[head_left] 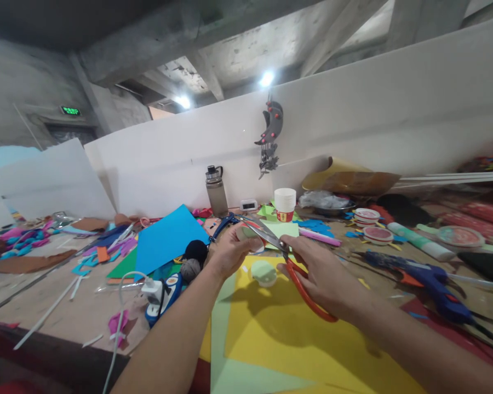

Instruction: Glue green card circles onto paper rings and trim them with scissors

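Observation:
Scissors with orange handles [308,293] are in my right hand [316,268], their metal blades pointing up and to the left. My left hand [232,249] pinches a small light green piece [248,236] with a reddish edge beside the blades. Below the hands, a pale green rounded piece [264,272] lies on a yellow sheet [296,339]. Under the yellow sheet is a light green sheet [222,361]. Another light green paper [285,230] lies behind the scissors.
A blue sheet [164,241], a power strip [164,301] and a white cable [119,323] are on the left. Behind stand a bottle [217,192] and stacked paper cups [285,205]. A blue glue gun [435,284] and a green-white tube [421,241] lie on the right.

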`<action>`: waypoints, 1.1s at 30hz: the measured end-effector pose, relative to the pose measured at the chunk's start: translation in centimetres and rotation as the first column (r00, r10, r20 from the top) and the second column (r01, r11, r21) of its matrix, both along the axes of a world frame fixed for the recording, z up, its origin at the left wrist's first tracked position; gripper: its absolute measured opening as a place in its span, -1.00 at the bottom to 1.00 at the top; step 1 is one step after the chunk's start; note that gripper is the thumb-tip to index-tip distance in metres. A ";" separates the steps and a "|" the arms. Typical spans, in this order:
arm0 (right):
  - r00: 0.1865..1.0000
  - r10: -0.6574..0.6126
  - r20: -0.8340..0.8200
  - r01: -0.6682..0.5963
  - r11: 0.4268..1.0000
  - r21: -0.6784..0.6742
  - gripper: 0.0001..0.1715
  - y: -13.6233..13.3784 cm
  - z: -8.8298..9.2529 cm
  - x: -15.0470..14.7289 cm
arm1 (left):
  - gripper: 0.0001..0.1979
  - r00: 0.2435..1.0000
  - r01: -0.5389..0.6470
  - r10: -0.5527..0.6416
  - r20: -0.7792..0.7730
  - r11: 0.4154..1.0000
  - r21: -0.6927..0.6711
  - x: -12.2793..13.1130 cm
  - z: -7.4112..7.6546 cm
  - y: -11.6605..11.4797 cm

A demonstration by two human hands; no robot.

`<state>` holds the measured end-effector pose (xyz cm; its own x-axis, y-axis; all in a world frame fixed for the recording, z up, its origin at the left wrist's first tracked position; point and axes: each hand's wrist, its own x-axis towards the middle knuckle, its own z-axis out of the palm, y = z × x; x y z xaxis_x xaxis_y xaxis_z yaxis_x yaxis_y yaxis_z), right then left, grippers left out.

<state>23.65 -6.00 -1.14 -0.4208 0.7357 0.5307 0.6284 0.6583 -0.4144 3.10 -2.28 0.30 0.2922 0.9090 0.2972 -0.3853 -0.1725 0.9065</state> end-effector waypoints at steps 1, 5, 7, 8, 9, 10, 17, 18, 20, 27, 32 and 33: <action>1.000 -0.005 0.005 0.005 1.000 0.001 -0.51 0.0 0.0 0.0 | -0.74 1.000 0.004 -0.004 0.000 1.000 -0.001 0.0 0.0 0.0; 1.000 -0.022 0.019 0.022 0.999 0.024 -0.53 -0.1 -0.1 0.0 | -0.73 1.000 -0.005 0.005 -0.003 1.000 -0.014 0.1 -0.1 0.0; 0.999 -0.027 0.021 0.026 0.999 0.038 -0.52 -0.1 -0.1 0.1 | -0.72 1.000 -0.007 0.007 0.000 1.000 -0.015 0.1 -0.1 0.0; 0.999 -0.029 0.023 0.028 0.999 0.041 -0.51 -0.1 -0.1 0.1 | -0.72 1.000 -0.006 0.006 0.003 1.000 -0.013 0.1 -0.1 0.0; 0.999 -0.031 0.027 0.030 0.999 0.041 -0.51 -0.1 -0.2 0.1 | -0.72 1.000 -0.004 0.004 0.004 1.000 -0.008 0.1 0.0 -0.1; 0.999 -0.033 0.031 0.032 0.999 0.041 -0.51 0.0 -0.2 0.1 | -0.72 1.000 -0.002 0.002 0.006 1.000 0.000 0.1 0.0 -0.1; 0.996 -0.046 0.079 0.040 0.997 0.071 -0.50 0.1 -0.2 0.2 | -0.74 1.000 -0.005 0.005 -0.014 1.000 0.030 -0.2 0.3 0.1; 0.995 -0.051 0.080 0.044 0.996 0.079 -0.50 0.1 -0.2 0.2 | -0.73 1.000 -0.010 0.011 -0.022 0.999 0.034 -0.3 0.3 0.2; 0.996 -0.051 0.079 0.043 0.995 0.089 -0.52 0.0 -0.1 0.2 | -0.70 0.999 -0.027 0.028 -0.031 0.999 0.038 -0.5 0.2 0.3; 0.993 -0.014 -0.117 0.008 0.999 -0.050 -0.66 0.0 0.8 0.3 | -0.68 0.987 -0.162 0.162 0.004 0.985 0.055 -0.6 0.4 0.6; 0.983 -0.021 -0.182 0.010 0.998 -0.060 -0.47 0.9 0.3 0.5 | -0.69 0.979 -0.194 0.199 -0.047 0.976 0.096 -0.6 0.5 0.7; 0.984 -0.015 -0.177 0.005 0.998 -0.057 -0.45 1.0 0.1 0.5 | -0.70 0.980 -0.177 0.185 -0.076 0.979 0.101 -0.7 0.5 0.7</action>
